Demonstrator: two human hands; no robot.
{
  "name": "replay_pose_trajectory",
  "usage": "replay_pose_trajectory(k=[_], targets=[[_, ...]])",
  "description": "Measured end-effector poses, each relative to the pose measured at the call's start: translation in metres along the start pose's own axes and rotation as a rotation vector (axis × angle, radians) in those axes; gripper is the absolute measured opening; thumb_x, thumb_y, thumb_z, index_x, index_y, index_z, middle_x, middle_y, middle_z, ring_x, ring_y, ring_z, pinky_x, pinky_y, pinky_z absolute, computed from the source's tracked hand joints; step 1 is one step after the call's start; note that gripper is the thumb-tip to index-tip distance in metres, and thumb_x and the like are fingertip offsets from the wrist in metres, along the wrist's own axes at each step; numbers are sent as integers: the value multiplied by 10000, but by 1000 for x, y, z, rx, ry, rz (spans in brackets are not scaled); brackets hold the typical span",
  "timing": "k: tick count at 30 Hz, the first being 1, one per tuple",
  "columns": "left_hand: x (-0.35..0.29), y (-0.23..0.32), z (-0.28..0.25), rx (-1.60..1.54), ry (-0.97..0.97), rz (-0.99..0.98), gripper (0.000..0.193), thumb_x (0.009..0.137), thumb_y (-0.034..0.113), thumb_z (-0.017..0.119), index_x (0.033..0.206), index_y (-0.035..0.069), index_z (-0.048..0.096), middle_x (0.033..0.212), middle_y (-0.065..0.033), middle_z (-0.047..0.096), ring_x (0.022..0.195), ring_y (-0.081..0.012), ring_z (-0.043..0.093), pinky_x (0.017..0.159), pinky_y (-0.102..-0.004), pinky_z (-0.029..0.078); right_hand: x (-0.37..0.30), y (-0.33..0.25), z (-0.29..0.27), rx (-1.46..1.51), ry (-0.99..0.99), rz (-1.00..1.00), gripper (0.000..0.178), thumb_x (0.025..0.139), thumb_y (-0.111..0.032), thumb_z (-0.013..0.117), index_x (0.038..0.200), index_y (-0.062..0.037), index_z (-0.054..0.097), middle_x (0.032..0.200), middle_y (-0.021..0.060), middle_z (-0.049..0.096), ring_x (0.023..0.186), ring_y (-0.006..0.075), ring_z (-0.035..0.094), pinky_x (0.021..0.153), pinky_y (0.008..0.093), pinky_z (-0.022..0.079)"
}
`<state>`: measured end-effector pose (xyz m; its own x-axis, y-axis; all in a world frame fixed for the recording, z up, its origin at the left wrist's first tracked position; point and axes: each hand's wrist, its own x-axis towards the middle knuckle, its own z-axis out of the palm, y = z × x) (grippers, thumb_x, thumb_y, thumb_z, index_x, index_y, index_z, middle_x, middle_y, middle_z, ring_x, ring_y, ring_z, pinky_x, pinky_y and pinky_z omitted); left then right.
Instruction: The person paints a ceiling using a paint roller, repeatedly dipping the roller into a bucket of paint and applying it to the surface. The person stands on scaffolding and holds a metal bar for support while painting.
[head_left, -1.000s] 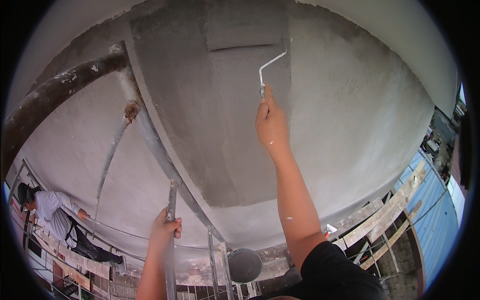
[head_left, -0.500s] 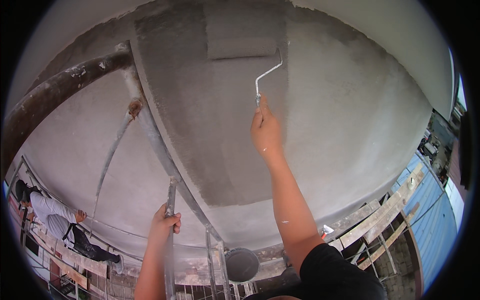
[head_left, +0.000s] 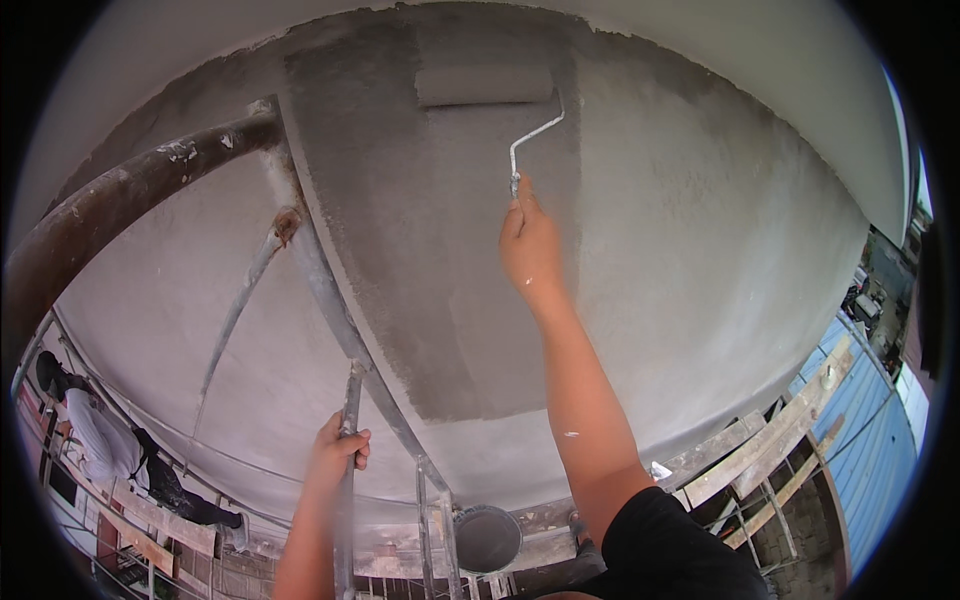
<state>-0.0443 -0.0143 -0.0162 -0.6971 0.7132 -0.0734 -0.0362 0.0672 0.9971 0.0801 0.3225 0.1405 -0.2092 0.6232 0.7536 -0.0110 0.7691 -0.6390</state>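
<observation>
My right hand (head_left: 530, 240) is closed round the handle of a paint roller (head_left: 485, 86), arm stretched up the wall. The roller's grey sleeve lies against the wall (head_left: 680, 230), inside a darker, wet-looking patch (head_left: 400, 250) with a fairly straight right edge. A bent white wire frame joins sleeve to handle; most of the handle is hidden in my fingers. Lower left, my left hand (head_left: 338, 445) grips an upright metal scaffold pole (head_left: 350, 405). Between my arms, lower down, stands a round bucket (head_left: 487, 538) with grey contents.
A thick scaffold tube (head_left: 140, 190) crosses the upper left and meets a slanting pole (head_left: 325, 285). Another person (head_left: 110, 440) stands on scaffold planks at far left. More planks (head_left: 770, 430) lie at lower right, beside a blue corrugated roof (head_left: 850, 385).
The roller has moved slightly up the wall with my right hand. My left hand stays on the pole. The person at left has shifted a hand from the rail and leans lower.
</observation>
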Motion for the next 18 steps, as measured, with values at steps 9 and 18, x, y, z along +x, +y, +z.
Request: replay_pose_trajectory(k=[9, 18], targets=[[1, 1, -1, 29, 15, -1, 241, 902, 99, 686, 1084, 4, 561, 710, -55, 595, 568, -141, 558, 541, -293, 463, 51, -28, 16, 12, 130, -140, 477, 1076, -168, 392, 1521, -9, 457, 1048, 245, 676, 858, 364, 668, 820, 416, 524], [-2, 7, 4, 21, 33, -26, 293, 896, 125, 706, 1137, 12, 583, 709, -45, 601, 567, -129, 557, 542, -277, 450, -171, 92, 11, -120, -189, 221, 513, 1064, -128, 434, 1566, -34, 384, 700, 177, 599, 613, 303, 623, 635, 395, 504]])
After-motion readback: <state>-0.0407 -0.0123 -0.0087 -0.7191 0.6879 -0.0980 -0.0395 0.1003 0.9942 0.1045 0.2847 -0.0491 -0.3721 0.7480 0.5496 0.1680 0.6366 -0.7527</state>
